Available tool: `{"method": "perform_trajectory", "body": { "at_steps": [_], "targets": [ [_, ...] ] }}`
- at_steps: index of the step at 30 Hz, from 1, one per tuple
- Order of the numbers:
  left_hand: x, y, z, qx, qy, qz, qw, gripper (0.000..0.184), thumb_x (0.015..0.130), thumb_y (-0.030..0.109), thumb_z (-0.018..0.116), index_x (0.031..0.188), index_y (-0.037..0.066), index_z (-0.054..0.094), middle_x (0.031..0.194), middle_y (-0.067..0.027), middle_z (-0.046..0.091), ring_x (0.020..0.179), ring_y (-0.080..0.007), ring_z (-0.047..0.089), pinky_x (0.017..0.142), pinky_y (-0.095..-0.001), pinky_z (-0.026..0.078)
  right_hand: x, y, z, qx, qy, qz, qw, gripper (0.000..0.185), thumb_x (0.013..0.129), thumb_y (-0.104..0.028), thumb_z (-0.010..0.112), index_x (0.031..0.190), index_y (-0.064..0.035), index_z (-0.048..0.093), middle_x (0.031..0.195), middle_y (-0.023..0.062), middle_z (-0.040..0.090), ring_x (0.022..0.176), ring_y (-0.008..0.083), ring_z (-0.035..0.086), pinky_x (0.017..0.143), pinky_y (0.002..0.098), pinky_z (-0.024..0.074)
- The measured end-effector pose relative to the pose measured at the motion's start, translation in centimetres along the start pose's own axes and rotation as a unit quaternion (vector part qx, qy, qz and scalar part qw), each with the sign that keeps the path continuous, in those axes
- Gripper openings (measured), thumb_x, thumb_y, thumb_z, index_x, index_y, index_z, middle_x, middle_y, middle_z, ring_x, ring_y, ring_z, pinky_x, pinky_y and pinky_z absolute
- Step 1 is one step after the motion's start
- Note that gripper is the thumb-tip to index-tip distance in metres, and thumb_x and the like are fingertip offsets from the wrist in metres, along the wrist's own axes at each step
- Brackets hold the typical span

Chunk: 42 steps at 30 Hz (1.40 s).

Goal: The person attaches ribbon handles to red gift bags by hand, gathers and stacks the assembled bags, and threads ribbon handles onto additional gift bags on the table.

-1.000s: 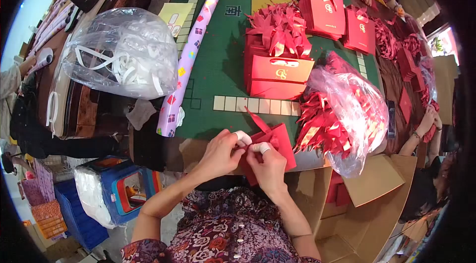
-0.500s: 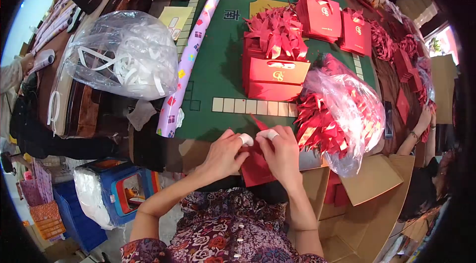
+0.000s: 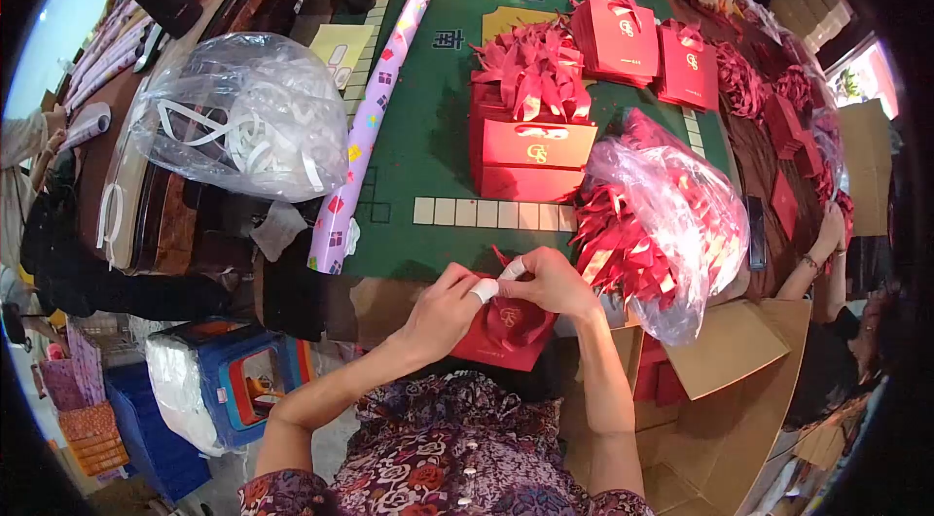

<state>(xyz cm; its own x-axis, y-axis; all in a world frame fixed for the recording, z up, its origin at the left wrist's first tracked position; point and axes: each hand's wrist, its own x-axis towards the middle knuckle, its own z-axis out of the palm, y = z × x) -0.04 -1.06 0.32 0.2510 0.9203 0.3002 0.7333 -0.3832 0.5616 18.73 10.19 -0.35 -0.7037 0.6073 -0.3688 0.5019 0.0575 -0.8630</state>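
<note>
Near the front edge of the table, a small red paper gift bag (image 3: pixel 494 349) with a gold logo hangs or rests tilted below my hands. A red ribbon (image 3: pixel 518 323) loops over its front. My left hand (image 3: pixel 443 314) is closed at the bag's top edge, pinching the ribbon. Close beside it, my right hand (image 3: pixel 556 284) also pinches the ribbon, its fingertips almost touching the left ones. White tape wraps a finger on each hand. The exact grip between the fingertips is partly hidden.
Stacked red gift bags (image 3: pixel 535 171) stand ahead on the green table, beside a plastic bag of red ribbons (image 3: pixel 671 224). A patterned paper roll (image 3: pixel 365 137) and a bag of white ribbons (image 3: pixel 248 122) lie left. An open cardboard box (image 3: pixel 735 360) is at lower right. Other people work nearby.
My hands have drawn together at the bag's top. The bag's logo front and a ribbon loop now show below them. The view has shifted slightly.
</note>
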Motion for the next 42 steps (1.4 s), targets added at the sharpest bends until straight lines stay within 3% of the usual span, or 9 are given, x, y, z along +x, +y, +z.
{"method": "perform_trajectory", "body": {
  "at_steps": [5,7,9,18,22,26,31,32,42],
  "targets": [
    [0.8,-0.3,0.0,-0.048,0.026,-0.056,0.997,0.021,0.079,0.005,0.072,0.098,0.002,0.064,0.087,-0.0126,0.065,0.089,-0.0314,0.059,0.078,-0.0404,0.050,0.1,0.0,1.2,0.048,0.080,0.025,0.995,0.014,0.083,-0.013,0.074,0.082,0.0009,0.074,0.073,0.0024,0.070,0.067,0.0048,0.058,0.062,0.0246,0.0485],
    [0.5,-0.6,-0.1,-0.063,0.019,-0.077,0.995,0.021,0.079,0.006,0.073,0.098,0.003,0.063,0.085,-0.0123,0.066,0.087,-0.0311,0.059,0.077,-0.0403,0.050,0.9,-0.5,1.3,0.212,0.197,0.017,0.957,0.016,0.085,-0.015,0.073,0.080,0.0004,0.073,0.071,0.0014,0.068,0.065,0.0049,0.058,0.059,0.0234,0.0465],
    [-0.2,-1.0,0.4,-0.083,-0.024,-0.096,0.992,0.026,0.077,0.008,0.075,0.100,0.005,0.063,0.080,-0.0115,0.066,0.085,-0.0309,0.060,0.077,-0.0389,0.050,1.4,-0.3,0.2,0.132,0.265,0.004,0.955,0.021,0.090,-0.019,0.070,0.085,0.0011,0.073,0.071,0.0007,0.068,0.065,0.0065,0.060,0.060,0.0237,0.0473],
    [1.0,-1.7,1.1,-0.146,0.099,-0.246,0.953,0.040,0.083,0.016,0.076,0.118,0.003,0.062,0.104,-0.0115,0.069,0.083,-0.0214,0.067,0.071,-0.0329,0.053,1.8,-0.3,2.0,0.061,0.219,-0.107,0.968,0.017,0.091,-0.016,0.069,0.097,-0.0003,0.073,0.083,0.0121,0.068,0.074,0.0220,0.068,0.068,0.0326,0.0520],
    [2.3,-2.8,2.2,-0.219,0.025,-0.271,0.937,0.026,0.086,0.011,0.072,0.110,0.001,0.066,0.090,-0.0099,0.072,0.074,-0.0142,0.068,0.063,-0.0272,0.052,1.2,-1.2,1.6,0.056,0.203,-0.105,0.972,0.017,0.091,-0.016,0.069,0.097,0.0000,0.073,0.085,0.0132,0.070,0.076,0.0224,0.069,0.069,0.0327,0.0527],
    [1.4,-2.8,2.4,-0.260,0.083,-0.269,0.924,0.015,0.089,0.004,0.067,0.104,0.001,0.069,0.089,-0.0054,0.073,0.080,-0.0102,0.067,0.070,-0.0263,0.053,0.7,0.4,0.7,0.032,0.283,-0.100,0.953,0.017,0.091,-0.016,0.069,0.096,-0.0006,0.072,0.090,0.0139,0.072,0.079,0.0223,0.071,0.072,0.0340,0.0543],
    [0.7,-1.9,1.9,-0.294,0.085,-0.272,0.912,0.013,0.089,0.002,0.066,0.102,0.001,0.069,0.094,-0.0068,0.072,0.085,-0.0108,0.068,0.075,-0.0255,0.053,0.1,0.5,0.7,-0.098,0.200,-0.058,0.973,0.015,0.084,-0.012,0.075,0.094,-0.0015,0.072,0.086,0.0121,0.072,0.079,0.0199,0.071,0.072,0.0312,0.0545],
    [0.6,-1.9,1.8,-0.286,0.091,-0.263,0.917,0.013,0.089,0.002,0.066,0.102,0.001,0.069,0.094,-0.0066,0.072,0.085,-0.0104,0.067,0.075,-0.0254,0.053,0.5,2.5,1.2,-0.110,0.216,-0.135,0.961,0.014,0.084,-0.010,0.074,0.095,-0.0022,0.071,0.084,0.0131,0.070,0.077,0.0228,0.070,0.070,0.0328,0.0541],
    [-0.4,-2.9,2.5,-0.306,0.111,-0.280,0.903,0.013,0.090,0.002,0.066,0.103,0.000,0.069,0.092,-0.0044,0.072,0.082,-0.0073,0.065,0.073,-0.0234,0.052,0.5,2.1,0.4,-0.043,0.306,-0.102,0.945,0.012,0.085,-0.005,0.073,0.095,0.0008,0.069,0.092,0.0121,0.071,0.078,0.0197,0.070,0.069,0.0300,0.0551]
  ]
}}
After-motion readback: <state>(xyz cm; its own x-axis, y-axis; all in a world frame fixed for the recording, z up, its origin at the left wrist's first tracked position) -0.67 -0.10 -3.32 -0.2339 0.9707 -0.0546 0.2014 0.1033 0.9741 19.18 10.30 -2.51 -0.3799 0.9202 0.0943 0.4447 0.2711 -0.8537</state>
